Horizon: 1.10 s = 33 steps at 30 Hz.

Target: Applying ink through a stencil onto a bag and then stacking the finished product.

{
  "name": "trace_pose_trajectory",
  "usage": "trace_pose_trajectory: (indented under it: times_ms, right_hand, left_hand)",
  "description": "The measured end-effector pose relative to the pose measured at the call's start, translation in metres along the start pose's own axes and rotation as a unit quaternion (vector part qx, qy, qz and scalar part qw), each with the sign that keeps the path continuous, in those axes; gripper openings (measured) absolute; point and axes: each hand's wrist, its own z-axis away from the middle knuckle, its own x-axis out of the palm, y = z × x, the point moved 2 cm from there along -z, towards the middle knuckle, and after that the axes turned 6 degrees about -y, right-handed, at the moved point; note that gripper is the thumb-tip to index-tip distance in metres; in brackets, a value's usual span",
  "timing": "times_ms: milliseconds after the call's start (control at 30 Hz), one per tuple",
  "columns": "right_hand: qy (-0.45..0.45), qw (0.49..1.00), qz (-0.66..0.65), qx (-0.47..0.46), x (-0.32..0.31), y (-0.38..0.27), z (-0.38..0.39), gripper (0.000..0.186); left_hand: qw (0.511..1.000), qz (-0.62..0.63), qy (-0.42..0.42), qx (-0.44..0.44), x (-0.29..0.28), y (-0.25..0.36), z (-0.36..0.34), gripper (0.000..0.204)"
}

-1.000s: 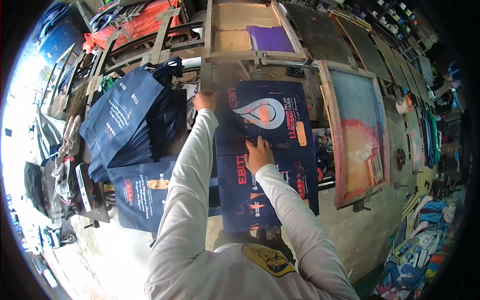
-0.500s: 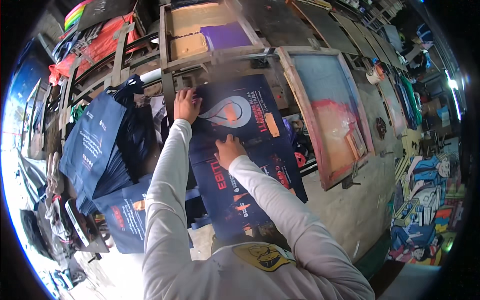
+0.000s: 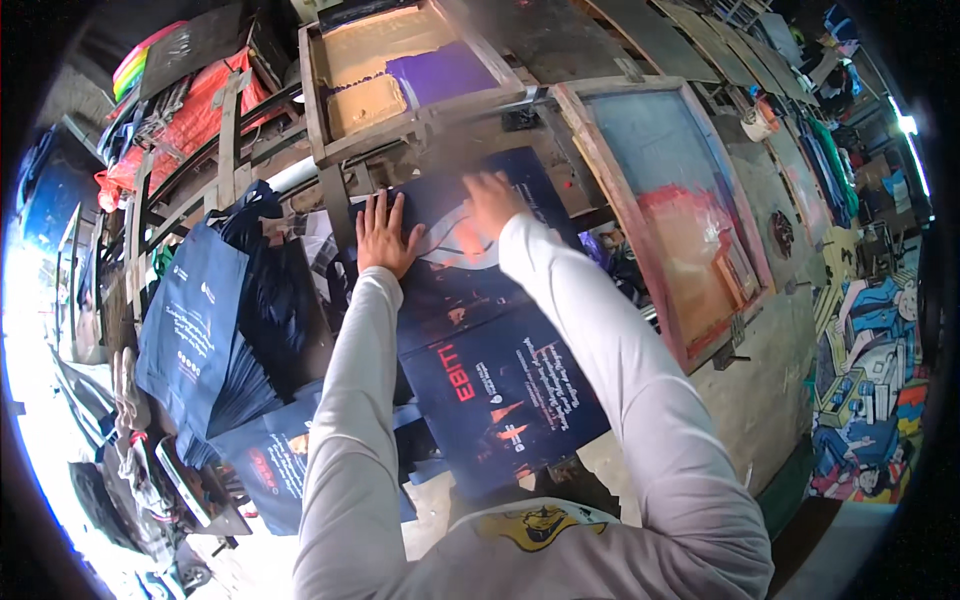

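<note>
A flat, dark blue printed sheet (image 3: pixel 480 420) lies before me, with white and red print, several orange-brown patches and a crosswise line between its near and far parts. My left hand (image 3: pixel 388 237) rests open near the far part's left edge, palm down and fingers spread. Over the pale drop-shaped emblem on the far part is my right hand (image 3: pixel 488 208). Motion smears its fingers, so their grip and anything in them cannot be made out. My right forearm covers the sheet's right side.
Dark blue printed bags (image 3: pixel 195 315) are piled at the left. A wooden-framed screen (image 3: pixel 665 215) with pink and red stains stands right of the sheet. Another framed screen (image 3: pixel 405 75), yellow and purple, lies beyond. Wooden rails and a red-orange plastic sheet (image 3: pixel 185 125) occupy the far left.
My right hand has moved away from me, from near the sheet's middle line to the emblem. My left hand now lies flatter, fingers spread. The view has shifted slightly.
</note>
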Motion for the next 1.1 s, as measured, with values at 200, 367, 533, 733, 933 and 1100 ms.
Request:
trace_pose_trajectory:
  times_ms: [200, 367, 533, 733, 933, 1100]
  right_hand:
    - [-0.007, 0.997, 0.058, 0.054, 0.026, 0.064, -0.045, 0.046]
    - [0.094, 0.994, 0.042, -0.032, 0.012, 0.131, -0.037, 0.037]
    - [0.148, 0.987, -0.069, 0.0, -0.014, 0.126, 0.016, 0.021]
    - [0.092, 0.975, -0.189, 0.068, -0.013, 0.142, 0.134, 0.017]
    - [0.045, 0.961, -0.247, 0.115, -0.002, 0.17, 0.177, 0.028]
    - [0.043, 0.944, -0.29, 0.154, 0.006, 0.164, 0.179, 0.026]
  left_hand:
    - [1.0, 0.003, -0.003, -0.007, 0.002, -0.01, 0.005, 0.068]
    - [1.0, 0.019, 0.017, -0.001, -0.004, -0.005, -0.002, 0.067]
    - [1.0, 0.012, 0.009, -0.018, 0.001, -0.019, 0.008, 0.067]
    - [0.999, 0.026, 0.022, -0.005, -0.002, -0.012, 0.004, 0.068]
    - [1.0, 0.003, 0.016, 0.001, 0.001, 0.0, -0.002, 0.065]
    - [0.998, 0.059, -0.005, 0.003, 0.01, -0.019, -0.002, 0.061]
